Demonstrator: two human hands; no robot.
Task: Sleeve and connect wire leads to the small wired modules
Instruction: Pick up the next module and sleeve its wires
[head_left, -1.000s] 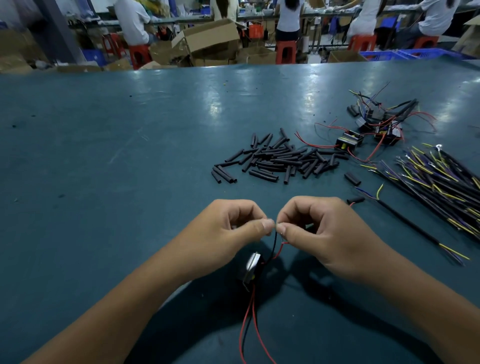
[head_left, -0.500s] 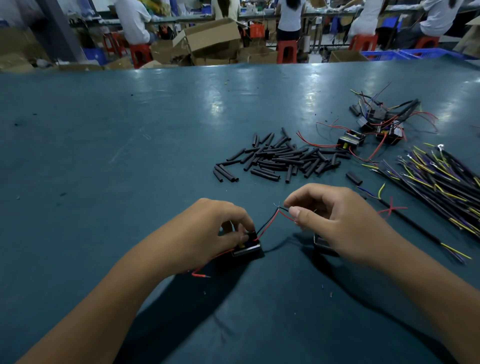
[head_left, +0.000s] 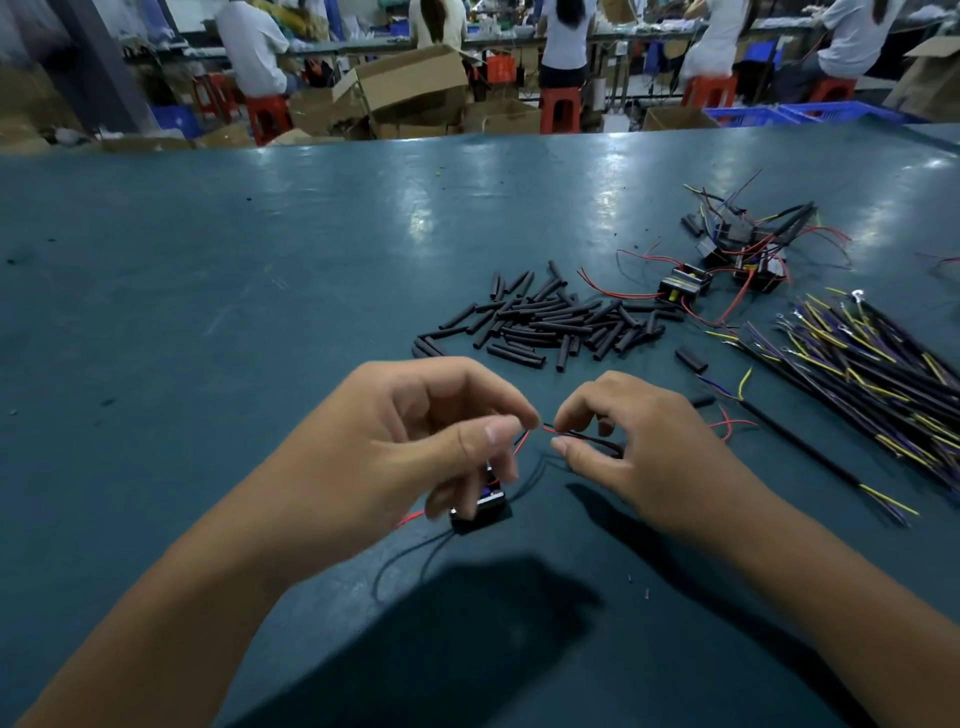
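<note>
- The left hand (head_left: 415, 441) pinches thin red and black wire leads (head_left: 545, 430) between thumb and forefinger; its lower fingers curl down and cover much of the small black wired module (head_left: 480, 512) on the dark teal counter (head_left: 260, 312).
- The right hand (head_left: 639, 447) pinches the same leads from the other side, fingertips nearly meeting the left's; whether it also holds a sleeve is too small to tell.
- A blue mark shows on the module's top, but no writing can be read.
- Beyond the hands lies a loose pile of short black tubing sleeves (head_left: 550, 317).
- Further right, a tangle of similar modules with red leads (head_left: 748, 249) sits near a bundle of black cables with yellow and purple ends (head_left: 872, 364), cut off at the right edge.
- Seated people at the far benches are blurred.
</note>
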